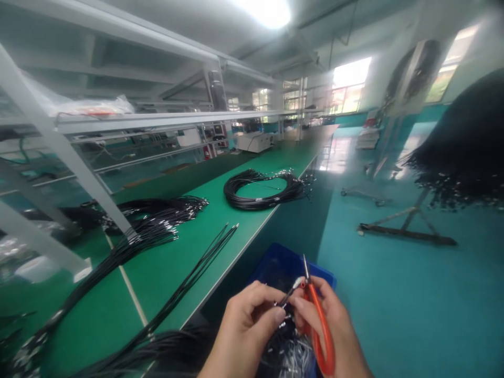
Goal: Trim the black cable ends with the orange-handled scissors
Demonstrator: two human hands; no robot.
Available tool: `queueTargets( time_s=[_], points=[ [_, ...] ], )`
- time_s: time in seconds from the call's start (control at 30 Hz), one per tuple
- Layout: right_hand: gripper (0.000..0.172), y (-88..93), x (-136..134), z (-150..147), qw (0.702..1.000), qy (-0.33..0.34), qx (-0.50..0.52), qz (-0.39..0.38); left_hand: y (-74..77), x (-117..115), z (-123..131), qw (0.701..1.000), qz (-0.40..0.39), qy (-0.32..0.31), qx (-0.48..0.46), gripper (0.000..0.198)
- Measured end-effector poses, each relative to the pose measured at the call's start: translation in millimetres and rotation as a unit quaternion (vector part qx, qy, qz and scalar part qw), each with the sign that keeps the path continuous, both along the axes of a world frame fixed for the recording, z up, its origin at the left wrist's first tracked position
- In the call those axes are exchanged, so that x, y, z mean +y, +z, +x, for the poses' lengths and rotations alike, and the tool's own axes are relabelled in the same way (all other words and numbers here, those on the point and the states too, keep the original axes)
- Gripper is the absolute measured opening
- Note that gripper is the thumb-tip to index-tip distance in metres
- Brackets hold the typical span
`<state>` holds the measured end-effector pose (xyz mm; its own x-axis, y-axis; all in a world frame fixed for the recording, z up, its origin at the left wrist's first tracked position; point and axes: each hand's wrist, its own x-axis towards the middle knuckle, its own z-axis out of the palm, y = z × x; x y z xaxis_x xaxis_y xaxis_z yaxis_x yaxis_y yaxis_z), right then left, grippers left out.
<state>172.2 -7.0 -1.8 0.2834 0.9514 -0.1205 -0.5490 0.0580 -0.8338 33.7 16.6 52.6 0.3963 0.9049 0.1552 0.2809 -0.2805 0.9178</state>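
Observation:
My left hand [252, 320] is closed on the end of a black cable [285, 300], thumb against fingers, at the lower middle. Orange-handled scissors [323, 331] rest in my right hand [331, 315], their narrow tips pointing up. The right fingertips meet the pale tip of the cable beside my left fingers. Below both hands is a blue bin [275, 260] with many cable ends and light strips in it. Long black cables [197, 273] lie along the green table [220, 231] to the left.
A coiled cable bundle [258, 202] lies farther along the table. More cable bundles [157, 231] lie by the white shelf post [74, 152] at left. A large black bundle [468, 142] hangs at right, above a stand's base [409, 234] on the floor.

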Motion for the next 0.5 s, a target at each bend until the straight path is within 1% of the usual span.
queueTargets(
  time_s=[0.07, 0.1, 0.13, 0.23, 0.4, 0.5],
  points=[
    [0.040, 6.2, -6, -1, 1.000, -0.010, 0.014, 0.006, -19.5, -7, -2, 0.986, -0.127, 0.009, -0.106, 0.015],
    [0.040, 8.5, -8, -2, 1.000, -0.008, 0.023, 0.006, -27.6, -10, -2, 0.976, -0.165, 0.018, -0.141, 0.018],
    [0.041, 10.4, -10, -3, 0.999, -0.005, 0.031, 0.007, -34.2, -13, -2, 0.969, -0.187, 0.027, -0.162, 0.019],
    [0.042, 14.0, -12, -8, 0.999, -0.006, 0.050, 0.006, -44.8, -20, 0, 0.964, -0.190, 0.050, -0.180, 0.018],
    [0.041, 16.6, -11, -14, 0.998, -0.021, 0.051, -0.019, -47.2, -25, 1, 0.964, -0.183, 0.055, -0.186, 0.015],
    [0.043, 15.7, -10, -15, 0.998, -0.015, 0.056, -0.023, -50.3, -26, -1, 0.971, -0.158, 0.070, -0.163, 0.013]
  ],
)
